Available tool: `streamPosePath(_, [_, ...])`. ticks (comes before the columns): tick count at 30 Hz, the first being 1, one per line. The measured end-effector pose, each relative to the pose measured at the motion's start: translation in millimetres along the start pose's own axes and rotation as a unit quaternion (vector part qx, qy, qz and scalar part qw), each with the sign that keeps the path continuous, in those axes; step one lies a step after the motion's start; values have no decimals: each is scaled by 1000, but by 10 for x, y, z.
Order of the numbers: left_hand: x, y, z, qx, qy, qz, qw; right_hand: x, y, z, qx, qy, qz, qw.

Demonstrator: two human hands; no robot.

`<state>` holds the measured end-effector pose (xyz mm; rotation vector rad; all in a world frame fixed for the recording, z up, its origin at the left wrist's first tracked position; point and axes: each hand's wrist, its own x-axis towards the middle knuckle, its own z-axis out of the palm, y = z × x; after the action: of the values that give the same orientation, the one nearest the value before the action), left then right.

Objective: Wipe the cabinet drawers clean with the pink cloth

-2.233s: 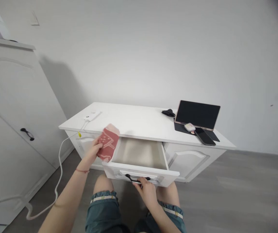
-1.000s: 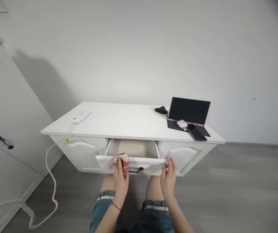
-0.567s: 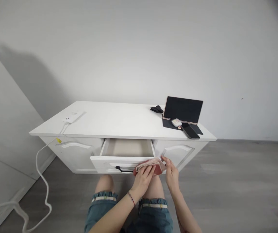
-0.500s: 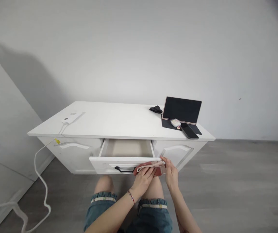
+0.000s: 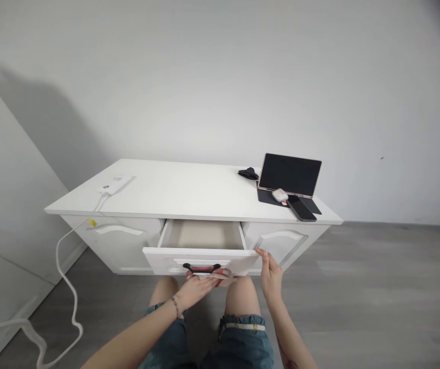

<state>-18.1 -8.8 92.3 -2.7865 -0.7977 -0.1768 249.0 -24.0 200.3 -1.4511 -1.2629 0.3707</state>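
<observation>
A white low cabinet (image 5: 189, 197) stands against the wall with its middle drawer (image 5: 200, 259) pulled out. My left hand (image 5: 198, 287) is under the drawer front, closed on a pink-red cloth (image 5: 214, 274) pressed against the drawer's lower edge below the black handle (image 5: 202, 268). My right hand (image 5: 269, 274) rests at the drawer front's right corner, its fingers touching the edge. Whether the right hand's fingers grip the corner is unclear. The drawer's inside looks bare from here.
On the cabinet top at the right stand a dark tablet (image 5: 289, 175) on a mat, a phone (image 5: 301, 209), a small earbud case (image 5: 280, 195) and a black item (image 5: 248, 173). A white charger (image 5: 115, 183) with cable (image 5: 66, 287) hangs off the left. A white wardrobe (image 5: 4, 205) stands left.
My left hand carried the cloth from the drawer front's right end down and left, to beneath the handle. My right hand stayed at the right corner. The camera barely shifted.
</observation>
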Motion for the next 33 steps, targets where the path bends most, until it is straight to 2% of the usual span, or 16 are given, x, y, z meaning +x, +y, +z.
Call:
streamPosePath(3, [-417,-241,-79,-71,-16,-22,997,-10,10,23,-8,14,-16,1000])
streamPosePath(9, [-1171,-661,-309,-74,-53,-113,989,-8,48,93,-27,46,-10,999])
streamPosePath(12, [-1383,-789,-484,-57,-54,-161,984,-9,65,110,-23,50,-14,998])
streamPosePath(14, [-1410,-810,-594,-42,-39,-182,982,-12,70,115,-22,53,-16,998])
streamPosePath(18, [-1157,-660,-721,-2,-4,-176,984,-17,71,126,-25,62,-20,998])
streamPosePath(24, [-369,-208,-873,7,28,-112,993,-3,43,114,-24,50,-21,998])
streamPosePath(28, [74,4,-956,-10,44,-66,997,16,31,93,-25,30,-27,999])
streamPosePath(31, [238,73,-948,-10,56,-47,997,21,34,86,-29,31,-29,999])
streamPosePath(33, [243,80,-925,-3,64,-48,997,19,36,81,-30,33,-27,999])
